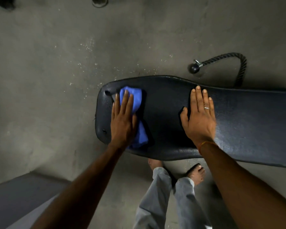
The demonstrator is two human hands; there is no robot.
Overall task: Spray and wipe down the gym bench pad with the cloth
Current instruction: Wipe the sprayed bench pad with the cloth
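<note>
At the left end of the pad (254, 123), under the left hand (122, 124): the cloth (134, 99), blue, bunched, poking out past the fingertips and again beside the wrist. Pressed down with straight fingers, no curl, no pinch. Further right on the same pad, the right hand (200, 119), likewise spread flat, palm down on bare vinyl, holding nothing, with a ring (206, 108) on one finger. Well apart from the cloth.

Pad black and long, running off the right edge, low over a grey floor (56, 63). Looks like padded vinyl: firm with a little give, smooth, probably slick where wet. A sheen toward the right, though hard to say whether spray or just light. A couple of small dents or tears near the left end, so worth going gently there to avoid snagging. No call to lift or grip the pad; heavy and fixed by the look of it, so simply lean on to steady.

Cloth soft, light, limp; likely to roll up or slip out from under a flat palm on slick vinyl. Better spread wider and pinned with the whole palm, or gathered in the fingers at its middle.

By this view, wiping in hand at the left end, the long right stretch probably yet to do. No spray bottle in view. Beyond the pad, on the floor, a rope (238, 63) with a ball end; on the near side, bare feet (196, 174).
</note>
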